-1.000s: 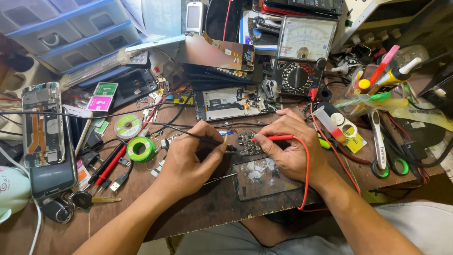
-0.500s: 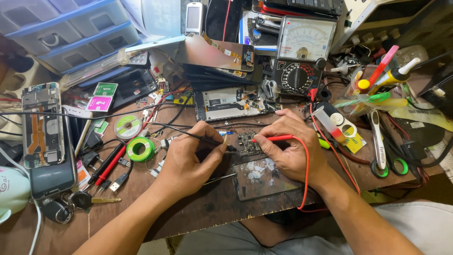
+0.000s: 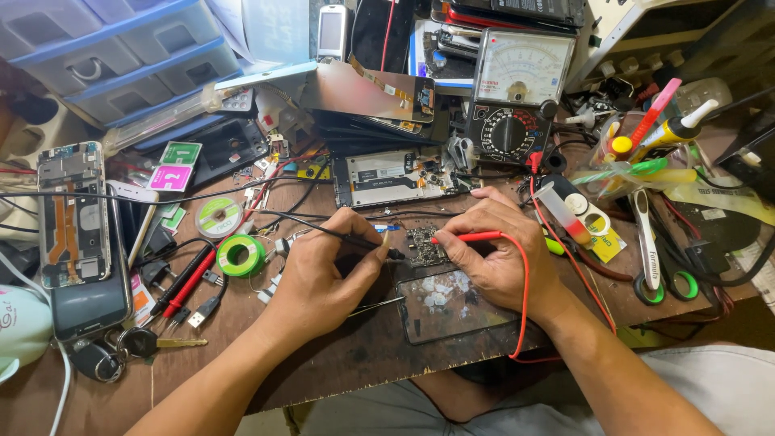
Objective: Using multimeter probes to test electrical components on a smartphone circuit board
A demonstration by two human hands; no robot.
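Far left: a stripped phone (image 3: 71, 214) is lying face down with its innards showing, beside a set of keys (image 3: 133, 345) near the bench edge.
Left of centre: two solder reels, a pale one (image 3: 218, 216) and a green one (image 3: 240, 254), are sitting by a loose red-handled tool (image 3: 190, 282).
Left hand: the left hand (image 3: 323, 274) is pinching the black probe (image 3: 343, 238) between thumb and fingers, pen-style, its tip reaching the left edge of the board.
Work piece: a small circuit board (image 3: 425, 246) is lying on the wooden bench (image 3: 355, 355) between the two hands, just above a scuffed dark glass panel (image 3: 452, 303).
Right hand: the right hand (image 3: 496, 254) is gripping the red probe (image 3: 468, 237) with fingers curled close around it, the tip meeting the board's right side; its red lead (image 3: 523, 299) is looping back under the wrist.
Behind: an opened phone frame (image 3: 400, 178) is resting above the board, and the analogue multimeter (image 3: 517, 93) is standing propped up further back.
Right: tubes and a glue bottle (image 3: 674, 133) are crowding the corner, with green-handled tweezers (image 3: 646, 250) lying nearby.
Progress: the board is already out of its phone and both probes are on it, so testing looks to be underway; I cannot tell the needle's reading, and the phones are lying unassembled.
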